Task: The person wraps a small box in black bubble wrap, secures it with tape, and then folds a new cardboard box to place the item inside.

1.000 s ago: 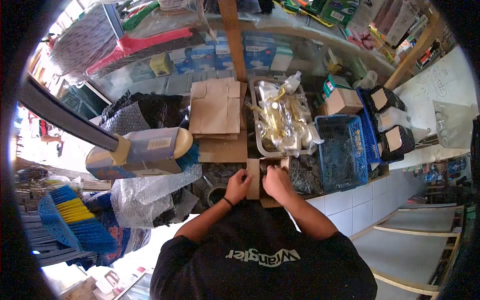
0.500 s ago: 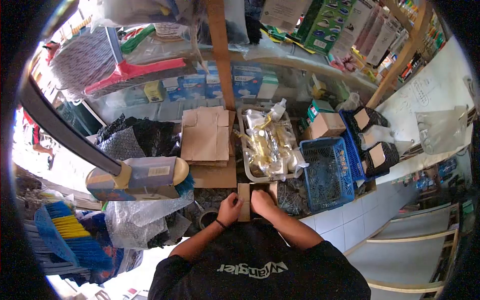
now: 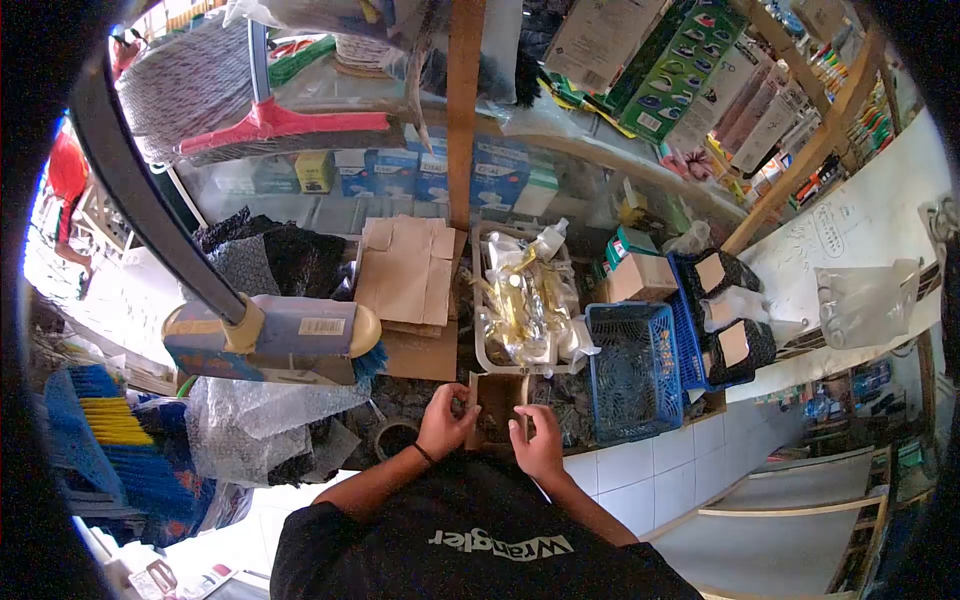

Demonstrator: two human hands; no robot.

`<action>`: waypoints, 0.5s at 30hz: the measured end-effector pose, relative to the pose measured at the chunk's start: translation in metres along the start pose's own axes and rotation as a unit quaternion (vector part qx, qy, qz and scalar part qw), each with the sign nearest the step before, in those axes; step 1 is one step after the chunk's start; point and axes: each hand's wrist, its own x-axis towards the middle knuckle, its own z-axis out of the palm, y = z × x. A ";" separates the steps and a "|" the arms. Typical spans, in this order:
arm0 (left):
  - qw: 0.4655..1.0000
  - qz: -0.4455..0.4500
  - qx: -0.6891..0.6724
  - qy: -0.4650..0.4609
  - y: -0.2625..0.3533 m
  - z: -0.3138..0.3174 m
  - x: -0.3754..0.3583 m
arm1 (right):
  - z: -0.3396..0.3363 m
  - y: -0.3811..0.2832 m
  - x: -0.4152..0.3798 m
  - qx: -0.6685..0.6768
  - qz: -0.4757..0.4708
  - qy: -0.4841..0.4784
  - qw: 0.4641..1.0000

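Note:
A small open cardboard box [image 3: 487, 437] stands at the counter's front edge, close to my body, its inside dark. My left hand [image 3: 446, 420] is at its left wall, the curled fingers and thumb touching the cardboard edge. At the right side of the box is my right hand [image 3: 540, 440], its thumb and index finger bent and apart over the rim, with nothing visible in them. Just behind the box, a white tray [image 3: 482, 350] carries clear-bagged pieces with white and gold-coloured parts. What lies inside the box cannot be made out.
Flattened cardboard [image 3: 405, 270] is stacked at the back left. On the right are a blue basket [image 3: 592, 390] and a brown box [image 3: 642, 277]. Bubble wrap [image 3: 240, 425] and a broom head [image 3: 265, 340] crowd the left. A wooden post [image 3: 464, 120] rises behind.
My right hand has come out of the box to its right side, and its fingers have parted. My left hand stays at the left wall. The camera view has shifted slightly.

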 end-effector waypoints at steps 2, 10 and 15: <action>1.000 -0.013 -0.009 -0.012 0.005 0.002 0.001 | 0.000 0.001 -0.002 0.020 0.005 -0.017 1.000; 0.997 -0.061 -0.037 -0.033 0.008 0.003 0.000 | -0.003 0.007 0.005 -0.019 -0.030 -0.040 0.999; 0.996 -0.053 -0.065 -0.029 -0.006 0.007 0.000 | -0.008 -0.004 0.031 -0.081 -0.037 -0.036 0.995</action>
